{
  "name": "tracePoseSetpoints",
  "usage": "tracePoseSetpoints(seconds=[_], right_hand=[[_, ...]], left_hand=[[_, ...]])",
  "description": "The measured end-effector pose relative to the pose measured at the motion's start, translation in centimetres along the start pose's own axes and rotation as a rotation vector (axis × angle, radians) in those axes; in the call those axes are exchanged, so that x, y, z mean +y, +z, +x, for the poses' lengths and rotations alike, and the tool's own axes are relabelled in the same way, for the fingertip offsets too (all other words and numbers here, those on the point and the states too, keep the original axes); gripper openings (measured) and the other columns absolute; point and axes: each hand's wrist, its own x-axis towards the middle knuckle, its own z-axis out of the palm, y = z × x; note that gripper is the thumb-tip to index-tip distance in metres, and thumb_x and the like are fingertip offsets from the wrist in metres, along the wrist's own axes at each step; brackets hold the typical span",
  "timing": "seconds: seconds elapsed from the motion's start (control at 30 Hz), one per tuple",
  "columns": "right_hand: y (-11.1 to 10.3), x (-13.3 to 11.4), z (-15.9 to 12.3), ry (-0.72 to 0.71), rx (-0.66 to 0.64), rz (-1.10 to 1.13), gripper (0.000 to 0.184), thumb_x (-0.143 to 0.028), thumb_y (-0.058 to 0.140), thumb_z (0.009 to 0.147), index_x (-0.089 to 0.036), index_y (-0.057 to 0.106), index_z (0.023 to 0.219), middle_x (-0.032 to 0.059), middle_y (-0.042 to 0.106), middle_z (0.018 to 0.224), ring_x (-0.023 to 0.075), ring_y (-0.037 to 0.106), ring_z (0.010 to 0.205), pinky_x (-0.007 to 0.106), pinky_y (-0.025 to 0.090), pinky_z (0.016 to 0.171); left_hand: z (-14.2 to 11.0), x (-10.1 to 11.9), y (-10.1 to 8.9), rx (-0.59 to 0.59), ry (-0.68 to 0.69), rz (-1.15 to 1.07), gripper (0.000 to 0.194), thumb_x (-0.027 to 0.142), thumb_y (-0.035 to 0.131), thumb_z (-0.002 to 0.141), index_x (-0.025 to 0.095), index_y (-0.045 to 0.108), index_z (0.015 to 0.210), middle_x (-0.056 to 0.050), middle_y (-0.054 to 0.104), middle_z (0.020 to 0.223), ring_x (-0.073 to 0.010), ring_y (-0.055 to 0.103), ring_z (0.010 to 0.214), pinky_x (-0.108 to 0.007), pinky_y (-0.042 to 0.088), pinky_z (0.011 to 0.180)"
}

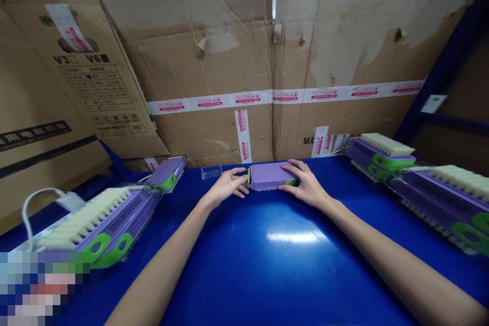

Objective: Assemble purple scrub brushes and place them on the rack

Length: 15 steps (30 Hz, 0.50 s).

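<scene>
A purple block (269, 175) with green end pieces lies on the blue tabletop (248, 249), and pale teeth show along its underside. My right hand (304, 184) holds its right end, with the fingers over the top and the thumb at the near side. At the opposite end, my left hand (228, 184) has its fingertips around the green edge, bent and slightly apart. A small clear plastic piece (211, 172) rests just left of my left hand.
Stacked purple-green blocks with cream bristle-like tops (95, 214) stand at the left beside a white cable (28, 209). More blocks (439, 191) line the right side. Taped cardboard (214, 66) walls the back, and a blue metal frame (439, 61) rises at the right.
</scene>
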Motion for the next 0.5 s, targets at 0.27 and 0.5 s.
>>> tracePoseSetpoints(seconds=[0.27,0.5], right_hand=[[-0.25,-0.37,0.01,-0.007,-0.019,-0.007,0.055,-0.046,0.069,0.072,-0.026,0.057,0.121,0.0125,0.047,0.127,0.0321,0.047,0.117,0.052,0.040,0.100],[-0.16,-0.36,0.01,-0.005,-0.020,-0.006,0.055,-0.048,0.069,0.072,-0.028,0.056,0.122,0.0113,0.048,0.126,0.0321,0.048,0.117,0.053,0.041,0.100]], left_hand=[[0.20,0.08,0.32,0.054,-0.064,-0.041,0.053,0.032,0.060,0.083,0.005,0.043,0.126,-0.013,0.070,0.077,-0.0204,0.069,0.068,-0.030,0.056,0.062],[0.32,0.03,0.67,0.097,-0.109,-0.051,0.047,0.034,0.064,0.080,0.006,0.051,0.116,-0.014,0.070,0.080,-0.0207,0.070,0.070,-0.028,0.056,0.062]])
